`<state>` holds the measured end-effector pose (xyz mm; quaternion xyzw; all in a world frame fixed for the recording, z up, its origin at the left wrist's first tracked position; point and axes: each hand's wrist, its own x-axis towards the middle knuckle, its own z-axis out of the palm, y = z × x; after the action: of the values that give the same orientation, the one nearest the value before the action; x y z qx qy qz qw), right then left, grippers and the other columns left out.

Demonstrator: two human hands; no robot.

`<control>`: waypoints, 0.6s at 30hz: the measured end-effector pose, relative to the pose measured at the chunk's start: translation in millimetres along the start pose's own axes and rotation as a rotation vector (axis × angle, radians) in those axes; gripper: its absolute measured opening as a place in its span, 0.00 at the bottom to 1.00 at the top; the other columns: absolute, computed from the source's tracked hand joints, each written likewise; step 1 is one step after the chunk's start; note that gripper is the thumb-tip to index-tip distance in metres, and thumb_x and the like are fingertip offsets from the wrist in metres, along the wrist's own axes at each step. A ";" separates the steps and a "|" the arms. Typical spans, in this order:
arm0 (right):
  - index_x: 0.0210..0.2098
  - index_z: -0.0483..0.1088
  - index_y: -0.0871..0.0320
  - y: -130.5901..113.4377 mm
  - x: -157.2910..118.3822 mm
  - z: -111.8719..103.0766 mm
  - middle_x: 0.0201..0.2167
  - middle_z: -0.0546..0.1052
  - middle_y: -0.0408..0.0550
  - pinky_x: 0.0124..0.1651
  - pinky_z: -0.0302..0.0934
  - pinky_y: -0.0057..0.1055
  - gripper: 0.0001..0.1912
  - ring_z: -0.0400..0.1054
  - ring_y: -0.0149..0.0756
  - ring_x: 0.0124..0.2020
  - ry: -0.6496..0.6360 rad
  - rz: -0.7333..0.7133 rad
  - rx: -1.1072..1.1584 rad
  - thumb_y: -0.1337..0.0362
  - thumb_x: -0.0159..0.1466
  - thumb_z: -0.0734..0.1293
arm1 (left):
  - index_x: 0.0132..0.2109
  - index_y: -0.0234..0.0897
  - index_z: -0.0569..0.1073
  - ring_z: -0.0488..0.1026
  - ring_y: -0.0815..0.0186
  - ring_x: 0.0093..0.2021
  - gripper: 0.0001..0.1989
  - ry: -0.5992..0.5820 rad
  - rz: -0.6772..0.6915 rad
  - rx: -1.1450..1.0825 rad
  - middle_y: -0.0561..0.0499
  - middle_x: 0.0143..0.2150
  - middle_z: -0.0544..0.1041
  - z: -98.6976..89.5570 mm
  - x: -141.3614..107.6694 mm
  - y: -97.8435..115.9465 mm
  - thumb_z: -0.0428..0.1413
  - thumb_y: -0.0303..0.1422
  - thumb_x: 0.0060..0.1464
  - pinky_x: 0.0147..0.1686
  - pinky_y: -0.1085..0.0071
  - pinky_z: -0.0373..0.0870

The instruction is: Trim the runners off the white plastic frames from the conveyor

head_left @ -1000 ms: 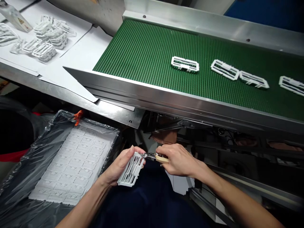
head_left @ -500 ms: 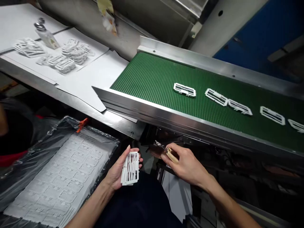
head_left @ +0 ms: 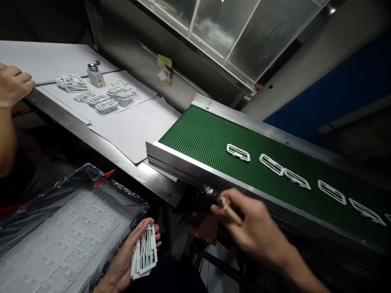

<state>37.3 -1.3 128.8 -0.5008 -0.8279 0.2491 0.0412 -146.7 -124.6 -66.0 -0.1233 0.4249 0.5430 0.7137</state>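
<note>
A small stack of white slotted plastic frames [head_left: 146, 251] lies in my left hand [head_left: 124, 258], whose fingers wrap round its edges. My right hand [head_left: 255, 221] grips a pair of nippers [head_left: 231, 210] by pale handles; the metal jaws point up and left, blurred by motion, close to the conveyor's near side wall. Similar white frames [head_left: 238, 152] lie in a row on the green conveyor belt [head_left: 186, 130], above and to the right of my right hand.
A tray [head_left: 70, 240] with moulded pockets, in dark plastic film with an orange clip [head_left: 104, 178], stands at lower left. White sheets cover the metal table [head_left: 131, 138], bearing piled white frames [head_left: 106, 103] and a dispenser bottle [head_left: 95, 76]. Another person's hand [head_left: 14, 85] rests at the table edge.
The view has tilted up and left. My left hand now appears lower left with the stack; the right, still holding the nippers, is closer to the conveyor wall. Another person's hand has come into view.
</note>
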 end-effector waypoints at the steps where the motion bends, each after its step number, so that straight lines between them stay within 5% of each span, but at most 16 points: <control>1: 0.31 0.63 0.55 0.7 10.5 -20.6 0.24 0.69 0.44 0.24 0.54 0.26 0.10 0.62 0.30 0.22 0.080 0.029 -0.073 0.55 0.62 0.61 | 0.44 0.36 0.70 0.76 0.64 0.33 0.10 -0.004 -0.009 0.008 0.47 0.36 0.77 5.0 -0.5 3.9 0.57 0.31 0.54 0.36 0.66 0.76; 4: 0.33 0.63 0.56 23.8 57.2 -73.1 0.27 0.70 0.47 0.25 0.51 0.29 0.12 0.62 0.33 0.24 0.229 0.185 -0.427 0.54 0.58 0.64 | 0.44 0.34 0.71 0.76 0.63 0.32 0.12 -0.053 -0.005 0.027 0.45 0.36 0.77 22.1 -3.9 14.7 0.52 0.38 0.58 0.33 0.67 0.76; 9: 0.38 0.62 0.58 87.2 113.6 -95.2 0.30 0.71 0.50 0.25 0.50 0.29 0.16 0.63 0.34 0.25 -0.078 0.224 -0.600 0.53 0.58 0.64 | 0.43 0.32 0.71 0.75 0.63 0.32 0.18 -0.206 0.039 -0.050 0.45 0.34 0.75 37.0 -7.7 25.0 0.48 0.43 0.60 0.35 0.66 0.76; 13: 0.43 0.61 0.57 101.3 108.9 -91.0 0.31 0.72 0.51 0.26 0.51 0.30 0.20 0.64 0.37 0.27 -0.031 0.209 -0.634 0.50 0.59 0.62 | 0.41 0.34 0.70 0.74 0.67 0.32 0.10 -0.203 0.077 -0.093 0.48 0.34 0.74 32.8 -5.6 23.7 0.53 0.37 0.57 0.35 0.69 0.75; 18: 0.42 0.64 0.56 66.2 80.7 -92.9 0.36 0.74 0.54 0.29 0.57 0.31 0.27 0.68 0.40 0.31 0.096 0.239 -0.441 0.41 0.55 0.63 | 0.34 0.36 0.68 0.70 0.72 0.25 0.06 -0.238 0.117 0.006 0.52 0.31 0.71 22.2 -4.7 17.5 0.57 0.33 0.54 0.25 0.77 0.71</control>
<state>80.4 126.5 165.1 -0.6033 -0.7942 0.0416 -0.0593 -151.8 -106.9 -44.1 -0.0312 0.3453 0.5931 0.7266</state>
